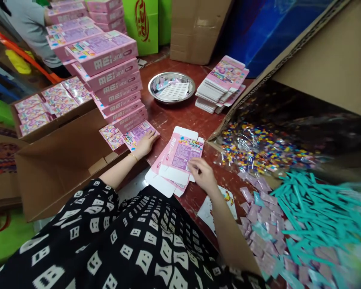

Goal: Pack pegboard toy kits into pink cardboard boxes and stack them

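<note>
My left hand (144,143) lies flat with outstretched fingers on a closed pink box (135,136) at the foot of a tall stack. Right of it, a few flattened pink cartons (180,154) with white flaps overlap on the red table. My right hand (203,173) has its fingers bent in a pinch at the right edge of the top flat carton. Part of that grip is hidden behind the fingers. Below this hand is a white sheet (209,212) with small coloured pieces printed or lying on it.
Stacked pink boxes (114,72) rise at left beside an open cardboard box (57,172). A steel bowl (152,94) holds small packets. Flat cartons (219,82) are piled behind. Coloured beads (255,148), pink sachets (263,218) and teal sticks (315,204) lie right. Another person (33,28) stands back left.
</note>
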Motion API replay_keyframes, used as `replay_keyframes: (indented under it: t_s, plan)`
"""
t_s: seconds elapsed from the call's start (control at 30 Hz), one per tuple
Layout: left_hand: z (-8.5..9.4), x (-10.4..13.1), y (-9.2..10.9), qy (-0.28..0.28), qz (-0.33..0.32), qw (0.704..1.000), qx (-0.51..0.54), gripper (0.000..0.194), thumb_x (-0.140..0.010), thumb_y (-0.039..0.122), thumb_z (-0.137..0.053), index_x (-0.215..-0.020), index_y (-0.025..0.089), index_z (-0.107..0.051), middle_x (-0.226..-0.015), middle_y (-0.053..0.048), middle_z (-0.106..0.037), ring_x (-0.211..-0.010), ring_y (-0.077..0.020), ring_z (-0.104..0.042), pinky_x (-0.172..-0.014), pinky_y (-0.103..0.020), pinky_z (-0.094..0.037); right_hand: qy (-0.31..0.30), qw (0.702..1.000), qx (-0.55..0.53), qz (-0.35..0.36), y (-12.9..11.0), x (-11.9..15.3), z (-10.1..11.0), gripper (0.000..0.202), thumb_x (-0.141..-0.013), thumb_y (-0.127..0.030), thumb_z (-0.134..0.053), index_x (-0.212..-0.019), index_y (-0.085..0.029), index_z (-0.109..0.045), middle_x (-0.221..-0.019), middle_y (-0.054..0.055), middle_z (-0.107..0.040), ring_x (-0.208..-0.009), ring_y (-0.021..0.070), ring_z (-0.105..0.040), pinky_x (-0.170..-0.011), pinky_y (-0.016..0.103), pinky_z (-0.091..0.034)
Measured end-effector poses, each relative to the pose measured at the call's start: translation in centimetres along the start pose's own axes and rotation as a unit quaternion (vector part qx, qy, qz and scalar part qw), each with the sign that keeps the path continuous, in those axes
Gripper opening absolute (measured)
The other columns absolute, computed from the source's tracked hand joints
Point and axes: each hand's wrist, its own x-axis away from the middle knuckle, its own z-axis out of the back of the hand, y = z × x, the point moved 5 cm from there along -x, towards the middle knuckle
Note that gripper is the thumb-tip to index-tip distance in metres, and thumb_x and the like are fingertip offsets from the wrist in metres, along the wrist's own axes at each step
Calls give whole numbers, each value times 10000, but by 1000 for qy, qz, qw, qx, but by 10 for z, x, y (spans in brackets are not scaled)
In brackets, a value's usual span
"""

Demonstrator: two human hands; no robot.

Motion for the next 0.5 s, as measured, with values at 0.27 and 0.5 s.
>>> replay_keyframes:
  t_s: [0.27, 0.5]
  plan:
    - [-53, 56, 93, -27, -36, 999, -11, 866, -929, 637, -483, -1547, 65, -280, -1639, -286, -203, -1557, -396, -132, -1235, -651, -170, -145, 957, 153, -197, 59, -119, -4, 521, -646, -265, -880, -1092, -91, -676, -1152, 164, -623, -1119, 294, -581, -1022, 439, -460]
    - [-4, 44, 121, 79, -42, 991, 96, 1189, -720, 691, -735, -1576, 78, -184, -1627, -324, -206, -1534, -438, -202, -1216, -650, -240, -32, 997, 11, -74, -26, -114, 51, 184, -807, -272, -750, -752, -166, -609, -838, 15, -580, -741, 135, -532, -712, 284, -472]
